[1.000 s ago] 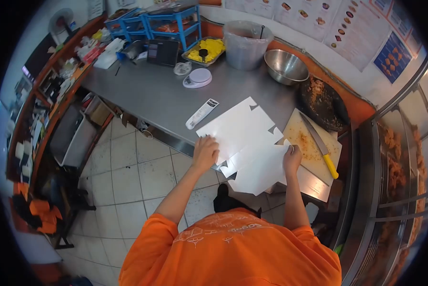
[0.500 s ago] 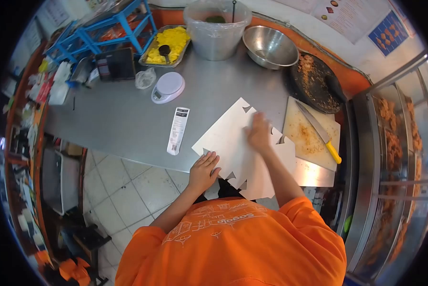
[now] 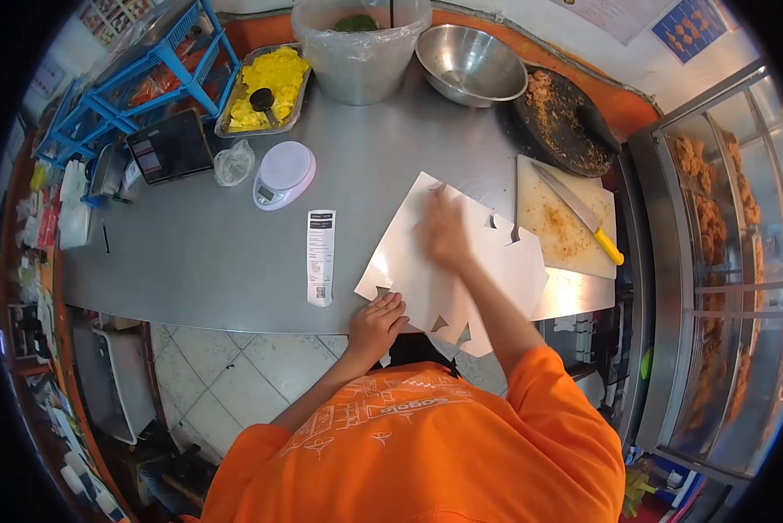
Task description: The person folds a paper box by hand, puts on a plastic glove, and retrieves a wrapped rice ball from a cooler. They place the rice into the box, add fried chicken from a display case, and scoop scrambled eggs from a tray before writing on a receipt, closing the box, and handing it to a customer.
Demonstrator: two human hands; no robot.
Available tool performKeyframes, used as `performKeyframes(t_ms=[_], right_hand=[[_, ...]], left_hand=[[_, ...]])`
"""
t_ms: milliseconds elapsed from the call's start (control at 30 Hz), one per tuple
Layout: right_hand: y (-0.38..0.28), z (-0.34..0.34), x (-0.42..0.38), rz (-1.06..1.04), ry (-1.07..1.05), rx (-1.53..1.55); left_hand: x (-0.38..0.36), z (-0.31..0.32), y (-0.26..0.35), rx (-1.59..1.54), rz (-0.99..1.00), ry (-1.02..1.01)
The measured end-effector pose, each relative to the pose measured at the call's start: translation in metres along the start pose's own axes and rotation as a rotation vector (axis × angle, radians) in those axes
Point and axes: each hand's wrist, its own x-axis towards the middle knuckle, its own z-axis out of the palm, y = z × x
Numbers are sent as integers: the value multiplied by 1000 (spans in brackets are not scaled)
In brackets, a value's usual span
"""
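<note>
A flat white cardboard box blank [image 3: 496, 279] with cut notches lies at an angle on the steel worktop, its near part jutting past the front edge. My left hand [image 3: 376, 327] rests at its lower left corner, fingers stretched out and lying on the card beside a notch. Over the upper left part of the blank is my right hand [image 3: 444, 228], blurred by motion, so its fingers do not show clearly. A printed paper receipt [image 3: 321, 257] lies to the left of the blank.
Right of the blank, a yellow-handled knife [image 3: 574, 207] lies on a stained cutting board [image 3: 539, 235]. Behind are a stone mortar [image 3: 544, 131], a steel bowl [image 3: 470, 65] and a plastic-lined bucket [image 3: 356, 74]. A kitchen scale [image 3: 284, 174], tray of yellow food [image 3: 278, 74] and tablet [image 3: 172, 148] stand left.
My right hand has moved left across the blank toward its upper left corner. My left hand stays at the lower left corner. The camera view has shifted somewhat.
</note>
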Motion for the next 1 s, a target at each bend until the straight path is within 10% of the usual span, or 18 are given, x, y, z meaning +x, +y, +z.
performKeyframes(t_ms=[67,267,400,467,567,633,733,867,1000], right_hand=[[33,-6,26,385,194,-95],[-74,-35,12,-95,-65,-10],[35,2,52,430,253,-36],[17,8,49,273,218,-11],[-52,5,44,122,-472,17],[-61,13,30,-71,-18,128],[-16,21,82,243,237,-16],[-90,13,51,-168,-245,151],[-54,37,79,-7,72,183]], left_hand=[[1,-3,3,-1,-5,-5],[4,-6,3,4,-48,-35],[5,-12,8,0,-87,-64],[5,-12,8,8,-90,-75],[10,-12,2,38,-92,-110],[6,-11,2,16,-103,-137],[5,-11,1,24,-112,-155],[11,-14,4,48,-131,-180],[8,-12,5,26,-194,-199]])
